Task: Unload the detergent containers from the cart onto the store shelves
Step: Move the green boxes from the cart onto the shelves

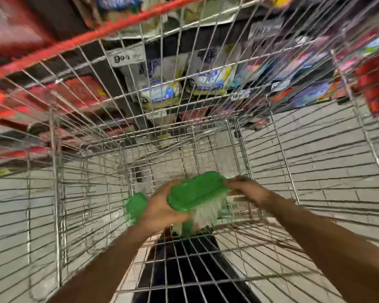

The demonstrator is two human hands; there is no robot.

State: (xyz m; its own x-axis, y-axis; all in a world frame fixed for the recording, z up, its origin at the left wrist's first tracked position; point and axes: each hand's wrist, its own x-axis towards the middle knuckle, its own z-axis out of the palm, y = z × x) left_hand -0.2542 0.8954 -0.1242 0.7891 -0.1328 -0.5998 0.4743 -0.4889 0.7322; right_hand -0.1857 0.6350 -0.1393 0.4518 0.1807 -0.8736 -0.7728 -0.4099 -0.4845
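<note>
Both my arms reach down into a wire shopping cart [271, 162]. A detergent container with a green lid [195, 191] and a pale, clear body is lifted between my hands. My left hand [162, 208] grips its near left end, fingers curled under the lid. My right hand [247, 191] holds its right end. A second green-lidded container [136, 208] lies lower in the cart, just left of my left hand and partly hidden by it. The picture is blurred by motion.
The cart's red handle bar [92, 33] crosses the upper left. Beyond the cart's front stand store shelves [184, 99] with white and blue packs, price tags and red packages at left and right. Pale tiled floor [315, 136] shows through the wires.
</note>
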